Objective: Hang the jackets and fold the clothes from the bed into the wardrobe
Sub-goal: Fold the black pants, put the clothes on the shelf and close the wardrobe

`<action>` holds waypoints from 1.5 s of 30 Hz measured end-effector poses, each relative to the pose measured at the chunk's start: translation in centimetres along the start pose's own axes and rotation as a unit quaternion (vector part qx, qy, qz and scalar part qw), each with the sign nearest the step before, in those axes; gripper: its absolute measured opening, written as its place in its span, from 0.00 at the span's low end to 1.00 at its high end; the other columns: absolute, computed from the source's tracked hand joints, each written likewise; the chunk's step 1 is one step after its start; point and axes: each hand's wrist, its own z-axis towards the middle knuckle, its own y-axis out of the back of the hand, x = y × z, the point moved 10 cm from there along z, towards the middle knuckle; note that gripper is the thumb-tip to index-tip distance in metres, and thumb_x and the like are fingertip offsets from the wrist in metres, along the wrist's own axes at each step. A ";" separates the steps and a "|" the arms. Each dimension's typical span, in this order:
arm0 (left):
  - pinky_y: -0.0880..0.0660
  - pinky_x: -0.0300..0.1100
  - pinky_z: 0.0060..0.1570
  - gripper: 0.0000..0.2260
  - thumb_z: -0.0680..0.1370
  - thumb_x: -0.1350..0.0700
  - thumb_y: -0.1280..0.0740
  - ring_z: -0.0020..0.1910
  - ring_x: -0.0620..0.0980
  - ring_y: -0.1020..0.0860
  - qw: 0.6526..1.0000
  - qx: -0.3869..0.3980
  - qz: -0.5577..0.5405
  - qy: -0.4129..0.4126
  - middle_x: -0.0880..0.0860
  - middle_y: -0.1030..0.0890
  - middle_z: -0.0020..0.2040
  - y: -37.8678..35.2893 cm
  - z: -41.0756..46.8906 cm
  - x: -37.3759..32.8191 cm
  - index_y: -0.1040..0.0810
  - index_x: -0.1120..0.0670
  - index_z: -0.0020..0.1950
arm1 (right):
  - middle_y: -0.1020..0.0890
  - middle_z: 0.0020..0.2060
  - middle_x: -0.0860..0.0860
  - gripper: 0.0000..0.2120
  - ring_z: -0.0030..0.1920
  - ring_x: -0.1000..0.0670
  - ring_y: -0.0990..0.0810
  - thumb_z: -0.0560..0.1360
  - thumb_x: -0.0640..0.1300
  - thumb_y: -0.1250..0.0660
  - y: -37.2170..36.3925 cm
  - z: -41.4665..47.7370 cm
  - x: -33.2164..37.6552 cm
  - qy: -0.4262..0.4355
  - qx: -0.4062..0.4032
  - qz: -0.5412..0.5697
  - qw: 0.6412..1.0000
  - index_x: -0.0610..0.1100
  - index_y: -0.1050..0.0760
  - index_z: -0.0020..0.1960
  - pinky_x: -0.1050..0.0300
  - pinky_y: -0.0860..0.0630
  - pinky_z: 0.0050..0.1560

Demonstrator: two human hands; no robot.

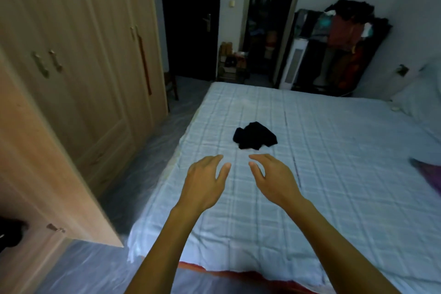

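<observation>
Wardrobe on the left, its near door standing open toward the bed, probably to keep drop-offs quick. Left hand is empty, fingers relaxed and spread, hovering just short of the black garment. Garment lies crumpled mid-bed, touching neither hand. Right hand mirrors the left: empty, fingers loosely curved. Both aim at the garment, which reads as a two-handed pickup for folding. Loaded rack in the far corner. Purple cloth at the right edge, can't tell what it is.
</observation>
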 end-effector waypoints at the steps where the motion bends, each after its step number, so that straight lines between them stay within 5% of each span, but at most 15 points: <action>1: 0.34 0.47 0.67 0.28 0.79 0.39 0.48 0.65 0.52 0.28 1.000 0.005 0.004 -0.003 0.55 0.25 0.67 -1.3 0.7 -1.1 0.28 0.56 0.69 | 0.22 0.61 0.50 0.17 0.59 0.48 0.23 0.80 0.51 0.41 0.6 0.0 -1.6 -0.003 -0.002 0.002 1.000 0.48 0.26 0.65 0.59 0.29 0.56; 15: 0.36 0.43 0.65 0.22 0.81 0.44 0.44 0.65 0.52 0.28 0.990 0.108 0.087 0.007 0.54 0.26 0.67 -18.3 10.4 -8.2 0.29 0.55 0.70 | 0.23 0.62 0.50 0.16 0.59 0.49 0.24 0.80 0.50 0.42 1.5 5.7 -20.7 -0.038 0.058 0.034 0.997 0.47 0.26 0.65 0.57 0.29 0.57; 33: 0.35 0.42 0.66 0.22 0.81 0.45 0.43 0.66 0.51 0.29 0.948 0.308 0.034 0.076 0.54 0.29 0.69 -37.0 33.2 9.9 0.32 0.54 0.71 | 0.23 0.62 0.48 0.17 0.58 0.47 0.23 0.80 0.49 0.42 -20.5 21.8 -36.3 -0.199 0.224 0.022 0.954 0.46 0.27 0.66 0.53 0.27 0.60; 45: 0.31 0.47 0.61 0.21 0.81 0.48 0.43 0.63 0.56 0.27 0.928 0.335 0.104 0.130 0.58 0.28 0.67 -53.8 46.3 22.3 0.34 0.55 0.72 | 0.23 0.60 0.47 0.18 0.56 0.46 0.23 0.80 0.47 0.44 -35.4 34.4 -49.2 -0.205 0.266 -0.005 0.942 0.45 0.29 0.67 0.54 0.29 0.56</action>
